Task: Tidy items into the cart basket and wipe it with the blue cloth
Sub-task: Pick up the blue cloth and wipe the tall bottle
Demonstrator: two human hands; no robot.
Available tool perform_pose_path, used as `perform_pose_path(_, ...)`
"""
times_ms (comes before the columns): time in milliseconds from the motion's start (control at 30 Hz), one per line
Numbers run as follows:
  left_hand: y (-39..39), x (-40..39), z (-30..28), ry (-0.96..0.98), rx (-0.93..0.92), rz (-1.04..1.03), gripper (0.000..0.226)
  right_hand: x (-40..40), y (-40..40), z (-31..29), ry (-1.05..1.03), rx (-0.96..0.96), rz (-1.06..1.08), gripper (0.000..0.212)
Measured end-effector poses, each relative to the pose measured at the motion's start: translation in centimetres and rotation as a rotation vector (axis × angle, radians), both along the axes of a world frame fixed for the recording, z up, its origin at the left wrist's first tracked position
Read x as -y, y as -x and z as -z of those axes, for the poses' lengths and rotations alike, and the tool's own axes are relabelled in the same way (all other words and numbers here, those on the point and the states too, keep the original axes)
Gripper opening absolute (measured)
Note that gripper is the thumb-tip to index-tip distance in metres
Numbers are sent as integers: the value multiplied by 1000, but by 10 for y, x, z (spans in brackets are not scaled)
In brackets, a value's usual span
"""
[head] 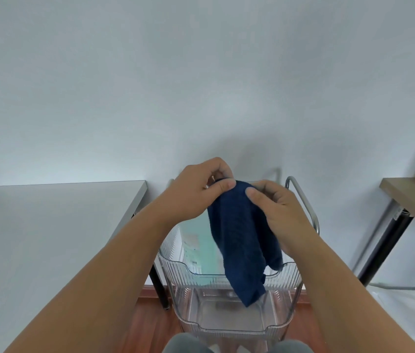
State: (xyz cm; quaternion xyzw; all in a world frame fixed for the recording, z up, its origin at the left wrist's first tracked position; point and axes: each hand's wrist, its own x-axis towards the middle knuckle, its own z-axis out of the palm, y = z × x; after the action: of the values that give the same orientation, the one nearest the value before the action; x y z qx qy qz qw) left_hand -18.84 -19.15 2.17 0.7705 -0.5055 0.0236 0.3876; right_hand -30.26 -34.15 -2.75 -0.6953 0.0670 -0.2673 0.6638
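Blue cloth (237, 240) hangs at the frame's centre, its top edge pinched between thumb and curled fingers (220, 186) of the left hand (196, 192) and of the right hand (275, 212). Its lower end dangles into the clear ribbed basket (288, 281) of the cart, low in the centre. A pale green box (196, 240) stands inside. A grey worktop (48, 225) lies at left.

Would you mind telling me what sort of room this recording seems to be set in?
Probably a home room or small office. A grey table stands against a plain wall, a clear plastic cart basket stands on a wood floor, and a wooden desk is at the right.
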Motion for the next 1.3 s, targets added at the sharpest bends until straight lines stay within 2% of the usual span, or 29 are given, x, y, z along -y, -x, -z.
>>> perform_pose_path(100,0,-9,2,25,-5,-73,6,3,-10,-7,38,-14,-47,16)
perform_pose_path(200,-2,-23,9,51,-20,-166,6,6,-27,-14,206,-77,-39,16)
perform_pose_path(300,1,-40,23,-21,-36,-205,12,10,-43,-12,381,-147,-30,15)
perform_pose_path(367,1,-49,30,-27,11,-239,14,9,-52,-5,420,-196,-92,16)
perform_pose_path(433,-9,-56,27,54,48,-276,17,5,-58,3,414,-240,-158,18)
perform_pose_path(500,-23,-60,20,73,34,-241,23,1,-63,9,389,-268,-195,20)
perform_pose_path(567,-35,-60,16,-4,-81,-134,30,-3,-67,12,400,-282,-186,21)
perform_pose_path(633,-43,-58,17,-93,-166,-69,33,-7,-70,13,474,-273,-139,19)
perform_pose_path(700,-49,-56,17,-141,-153,-68,33,-12,-72,16,534,-256,-54,15)
perform_pose_path(800,-54,-56,15,-203,-108,-69,34,-23,-68,25,473,-157,125,27)
perform_pose_path(900,-55,-52,16,-243,-64,-52,35,-37,-62,38,476,-45,240,10)
perform_pose_path(933,-55,-50,17,-245,-44,-53,36,-41,-60,43,463,-26,245,4)
perform_pose_path(1067,-54,-44,19,-220,43,-76,37,-49,-55,52,450,-20,296,30)
perform_pose_path(1300,-46,-36,21,-129,146,-145,39,-37,-53,45,307,-51,183,25)
